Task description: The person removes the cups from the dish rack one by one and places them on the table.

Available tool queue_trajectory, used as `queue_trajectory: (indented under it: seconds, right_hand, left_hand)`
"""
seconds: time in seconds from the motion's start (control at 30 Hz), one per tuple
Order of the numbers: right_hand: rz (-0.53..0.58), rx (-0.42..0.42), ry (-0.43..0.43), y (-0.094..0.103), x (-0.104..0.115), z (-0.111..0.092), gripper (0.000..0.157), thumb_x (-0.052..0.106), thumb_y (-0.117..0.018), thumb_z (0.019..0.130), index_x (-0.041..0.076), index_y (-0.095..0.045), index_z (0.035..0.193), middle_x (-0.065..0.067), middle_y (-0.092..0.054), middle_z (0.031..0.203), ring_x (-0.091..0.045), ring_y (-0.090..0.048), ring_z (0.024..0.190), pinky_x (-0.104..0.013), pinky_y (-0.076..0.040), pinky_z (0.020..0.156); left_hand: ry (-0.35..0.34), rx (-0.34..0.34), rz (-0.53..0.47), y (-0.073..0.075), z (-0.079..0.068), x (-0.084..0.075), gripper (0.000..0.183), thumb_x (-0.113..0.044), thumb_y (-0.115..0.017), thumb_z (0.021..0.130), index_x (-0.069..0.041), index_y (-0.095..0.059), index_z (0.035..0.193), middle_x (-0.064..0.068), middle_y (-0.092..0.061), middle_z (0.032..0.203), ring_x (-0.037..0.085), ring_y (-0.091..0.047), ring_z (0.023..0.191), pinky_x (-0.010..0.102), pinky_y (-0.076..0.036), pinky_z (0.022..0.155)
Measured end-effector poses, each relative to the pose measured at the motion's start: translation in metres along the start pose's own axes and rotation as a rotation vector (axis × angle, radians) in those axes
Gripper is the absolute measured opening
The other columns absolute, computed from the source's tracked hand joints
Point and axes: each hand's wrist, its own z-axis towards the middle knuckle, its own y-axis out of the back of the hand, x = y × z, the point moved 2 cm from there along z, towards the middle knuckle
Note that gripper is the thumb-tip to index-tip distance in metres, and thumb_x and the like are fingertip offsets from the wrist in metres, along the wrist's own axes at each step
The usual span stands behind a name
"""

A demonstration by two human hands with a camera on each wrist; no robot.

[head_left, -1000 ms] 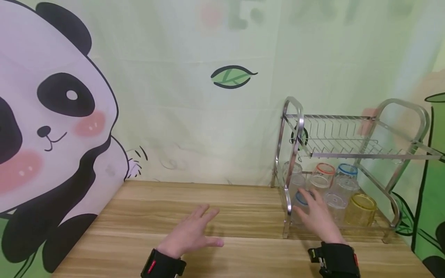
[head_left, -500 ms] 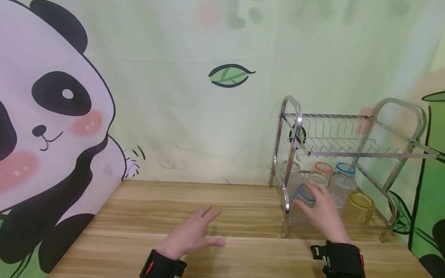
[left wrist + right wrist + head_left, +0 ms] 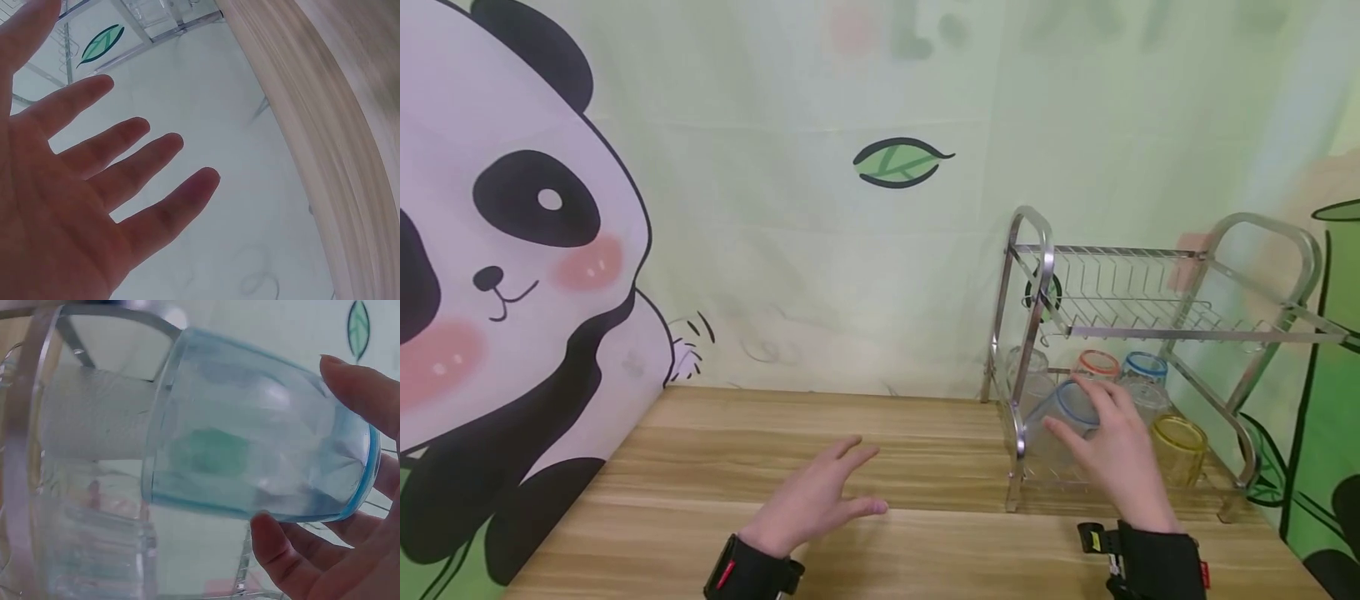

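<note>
My right hand [image 3: 1123, 454] grips a clear glass tumbler [image 3: 1056, 429] with a blue ring round its base, at the left front of the rack's lower level. In the right wrist view the tumbler [image 3: 250, 425] lies between the thumb [image 3: 359, 387] on one side and curled fingers on the other; it is upside down and tilted, with its ringed base toward the palm. Over the wooden table my left hand [image 3: 820, 498] hovers with fingers spread. Its palm [image 3: 50, 212] and separate fingers show in the left wrist view, holding nothing.
A two-level metal dish rack [image 3: 1180, 335] stands at the right. On its lower level are upturned glasses: a yellow glass [image 3: 1180, 454], an orange-ringed glass [image 3: 1097, 364], a blue-ringed glass [image 3: 1145, 367] and other clear ones. A panda-printed cloth [image 3: 775, 208] hangs behind the wooden table [image 3: 925, 542].
My right hand has closed on the blue-ringed tumbler, which has shifted slightly up and right and now tilts. The left hand has hardly moved.
</note>
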Motion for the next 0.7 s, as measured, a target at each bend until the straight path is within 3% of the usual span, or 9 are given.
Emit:
queue_trajectory:
  seconds: [0.33, 0.43, 0.5, 0.57, 0.7]
  right_hand:
    - [0.027, 0.032, 0.042, 0.006, 0.016, -0.001, 0.074, 0.040, -0.072, 0.088, 0.008, -0.042, 0.147, -0.027, -0.040, 0.141, -0.050, -0.040, 0.124, -0.067, -0.038, 0.093]
    - [0.064, -0.015, 0.074, 0.001, 0.015, -0.002, 0.072, 0.041, -0.073, 0.088, 0.013, -0.044, 0.147, -0.023, -0.043, 0.140, -0.045, -0.047, 0.118, -0.059, -0.046, 0.085]
    - [0.089, -0.073, 0.107, -0.012, -0.001, 0.001, 0.071, 0.043, -0.073, 0.087, 0.019, -0.044, 0.147, -0.017, -0.045, 0.140, -0.035, -0.051, 0.113, -0.046, -0.050, 0.075]
    - [0.092, -0.144, 0.144, -0.035, -0.032, 0.006, 0.073, 0.045, -0.075, 0.085, 0.025, -0.044, 0.148, -0.007, -0.045, 0.142, -0.021, -0.055, 0.099, -0.032, -0.047, 0.064]
    - [0.104, -0.219, 0.181, -0.084, -0.091, 0.018, 0.081, 0.042, -0.078, 0.082, 0.026, -0.039, 0.151, 0.005, -0.040, 0.148, -0.004, -0.052, 0.076, -0.021, -0.041, 0.056]
  left_hand:
    - [-0.046, -0.086, -0.024, -0.001, 0.002, -0.004, 0.079, -0.066, -0.055, 0.086, -0.018, -0.045, 0.147, 0.013, -0.036, 0.152, 0.035, -0.055, 0.121, 0.046, -0.053, 0.085]
    - [-0.055, -0.089, -0.031, -0.001, 0.002, -0.005, 0.075, -0.062, -0.058, 0.087, -0.017, -0.046, 0.146, 0.014, -0.037, 0.151, 0.035, -0.054, 0.121, 0.047, -0.053, 0.085]
    - [-0.060, -0.087, -0.030, -0.001, 0.002, -0.006, 0.072, -0.057, -0.061, 0.088, -0.017, -0.047, 0.146, 0.014, -0.037, 0.151, 0.035, -0.054, 0.121, 0.048, -0.052, 0.086]
    - [-0.065, -0.085, -0.022, 0.000, 0.002, -0.007, 0.070, -0.054, -0.063, 0.089, -0.016, -0.047, 0.146, 0.015, -0.037, 0.151, 0.035, -0.055, 0.120, 0.048, -0.052, 0.086]
    - [-0.073, -0.089, 0.007, 0.000, 0.001, -0.008, 0.071, -0.058, -0.060, 0.088, -0.017, -0.047, 0.145, 0.014, -0.039, 0.150, 0.033, -0.055, 0.121, 0.048, -0.052, 0.087]
